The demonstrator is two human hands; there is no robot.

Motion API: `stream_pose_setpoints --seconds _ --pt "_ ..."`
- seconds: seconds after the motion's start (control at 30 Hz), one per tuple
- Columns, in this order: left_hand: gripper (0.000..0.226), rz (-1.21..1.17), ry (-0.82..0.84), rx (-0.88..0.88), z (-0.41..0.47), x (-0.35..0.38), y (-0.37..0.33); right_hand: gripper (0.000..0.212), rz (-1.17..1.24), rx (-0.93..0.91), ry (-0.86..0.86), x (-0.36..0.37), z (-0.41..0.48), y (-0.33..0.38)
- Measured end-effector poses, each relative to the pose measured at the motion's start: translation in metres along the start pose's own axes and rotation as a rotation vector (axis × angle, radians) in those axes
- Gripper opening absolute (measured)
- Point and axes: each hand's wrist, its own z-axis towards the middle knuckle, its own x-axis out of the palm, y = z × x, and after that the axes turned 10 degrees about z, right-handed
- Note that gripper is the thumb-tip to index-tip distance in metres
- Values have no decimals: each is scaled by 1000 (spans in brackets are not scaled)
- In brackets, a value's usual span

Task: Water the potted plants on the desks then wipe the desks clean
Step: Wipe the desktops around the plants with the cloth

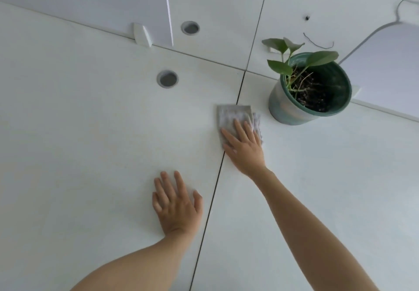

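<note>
A folded grey cloth point(231, 115) lies flat on the white desk point(90, 132), right over the dark seam between two desk tops. My right hand point(243, 145) presses on the cloth with straight fingers. My left hand point(175, 202) rests flat on the left desk top, fingers spread, holding nothing. A green pot point(292, 109) with dark soil and a small leafy plant point(294, 57) stands just right of the cloth, a short gap away.
Two round grey cable holes point(167, 79) point(190, 28) sit in the desk tops at the back. A white divider panel point(158, 7) rises behind them. A dark thread point(317, 42) and a grey cable point(371, 32) lie beyond the plant.
</note>
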Motion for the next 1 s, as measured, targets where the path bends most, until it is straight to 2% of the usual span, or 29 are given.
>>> stream_pose_setpoints --seconds 0.07,0.1,0.13,0.2,0.27,0.33,0.4,0.5,0.63,0.77,0.87,0.93,1.0 --pt "62 -22 9 -2 0 -2 0 46 -63 -145 35 1 -46 -27" --pt "61 -32 13 -3 0 -3 0 49 -76 -104 53 -5 -65 -51" --pt "61 -41 17 -4 0 -4 -1 52 -70 -9 31 -14 -80 -79" --pt "61 -39 36 -2 0 -4 -1 57 2 283 -158 -37 -99 -125" --pt "62 -41 73 4 1 -5 -1 52 44 617 -302 -53 -108 -146" --pt "63 -58 120 8 1 -8 -2 48 110 793 -391 -53 -105 -137" --pt "64 -72 164 17 1 -10 -3 48 174 870 -436 -45 -96 -108" --pt "65 -80 176 34 1 -13 -3 47 175 757 -364 -8 -93 -47" --pt "63 -124 199 59 0 -16 -2 45 75 317 -235 45 -117 35" --pt "62 -161 198 82 0 -15 0 57 35 90 -84 56 -157 49" --pt "68 -227 170 77 -1 -15 1 56 -88 106 9 45 -190 22" --pt "78 -277 166 58 -4 -17 2 60 -40 272 -28 34 -208 1" --pt "86 -293 159 59 -5 -18 3 68 60 512 -53 26 -224 -10"
